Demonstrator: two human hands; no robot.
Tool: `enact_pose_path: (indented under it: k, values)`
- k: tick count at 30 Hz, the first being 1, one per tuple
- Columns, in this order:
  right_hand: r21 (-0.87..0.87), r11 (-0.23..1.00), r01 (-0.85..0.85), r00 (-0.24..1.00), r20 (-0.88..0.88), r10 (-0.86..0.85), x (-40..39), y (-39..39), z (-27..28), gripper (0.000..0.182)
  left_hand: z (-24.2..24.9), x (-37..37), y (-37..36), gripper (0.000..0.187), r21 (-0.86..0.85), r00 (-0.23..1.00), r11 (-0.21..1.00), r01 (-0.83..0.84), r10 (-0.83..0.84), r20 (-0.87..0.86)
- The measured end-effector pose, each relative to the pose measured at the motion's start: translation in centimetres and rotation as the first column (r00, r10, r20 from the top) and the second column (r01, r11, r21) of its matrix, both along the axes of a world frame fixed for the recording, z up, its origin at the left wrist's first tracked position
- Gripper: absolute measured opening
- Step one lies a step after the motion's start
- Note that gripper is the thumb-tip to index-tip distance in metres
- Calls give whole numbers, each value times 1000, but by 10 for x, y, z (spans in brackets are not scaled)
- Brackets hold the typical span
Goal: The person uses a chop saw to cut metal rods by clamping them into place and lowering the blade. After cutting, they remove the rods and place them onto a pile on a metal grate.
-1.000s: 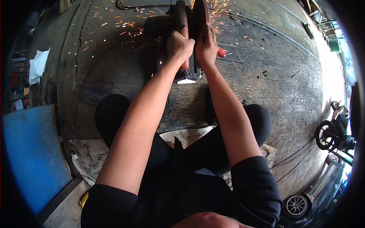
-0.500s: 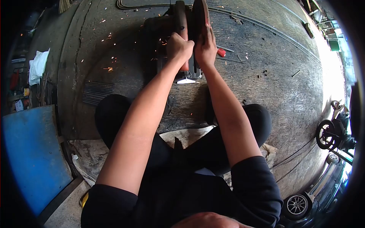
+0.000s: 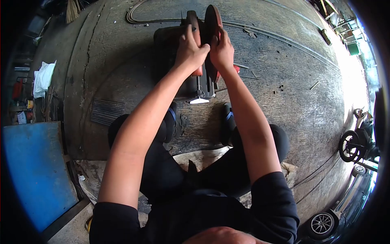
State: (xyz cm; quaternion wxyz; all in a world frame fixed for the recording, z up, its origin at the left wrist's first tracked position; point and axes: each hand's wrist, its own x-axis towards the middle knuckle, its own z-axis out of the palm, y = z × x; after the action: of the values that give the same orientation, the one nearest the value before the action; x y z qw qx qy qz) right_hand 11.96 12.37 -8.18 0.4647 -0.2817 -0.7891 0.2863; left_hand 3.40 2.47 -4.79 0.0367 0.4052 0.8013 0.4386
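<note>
A cut-off saw point(image 3: 165, 51) with a dark base stands on the floor in front of me. It has a red and black bar-like handle point(image 3: 197, 70) and, to the right, a round red-rimmed disc guard point(image 3: 212, 18). My left hand point(image 3: 191, 52) lies over the handle, its fingers stretched up along the left side and its thumb across to the right. My right hand point(image 3: 222, 51) straddles the guard's edge, thumb on the left and fingers on the right. The workpiece, if any, is hidden. A bright metal plate point(image 3: 199, 101) sticks out at the saw's near end.
Dark flat bars point(image 3: 107, 111) lie left of my knees. Long thin rods point(image 3: 280, 38) run across the floor, and a small red object point(image 3: 236, 69) shows beside my right wrist. A blue panel point(image 3: 38, 171) is at left; a motorcycle point(image 3: 352, 145) and a car point(image 3: 325, 221) are at right.
The orange sparks seen earlier are gone. My left fingers have loosened from a closed grip and stretched upward. The view has shifted, so the saw sits slightly lower and my feet show.
</note>
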Motion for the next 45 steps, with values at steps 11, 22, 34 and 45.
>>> enact_pose_path:
  k: [11, 22, 34, 45]
  values:
    - [-844, 416, 338, 432, -253, -865, 45, -63, -110, 34, 48, -9, 25, 62, -310, 1000, 950, -28, 26, -11]
    - [-785, -348, -513, 811, -310, -496, 75, -193, -245, 34, 59, -33, 46, 56, -255, 999, 966, 39, -46, -22]
    - [-760, -338, -555, 752, -286, -594, 53, -180, -265, 33, 59, -32, 44, 53, -248, 999, 968, 33, -42, -32]
    - [-857, -472, -209, 761, 161, -628, 53, -187, -277, 37, 54, -37, 43, 54, -237, 990, 971, 44, -75, -124]
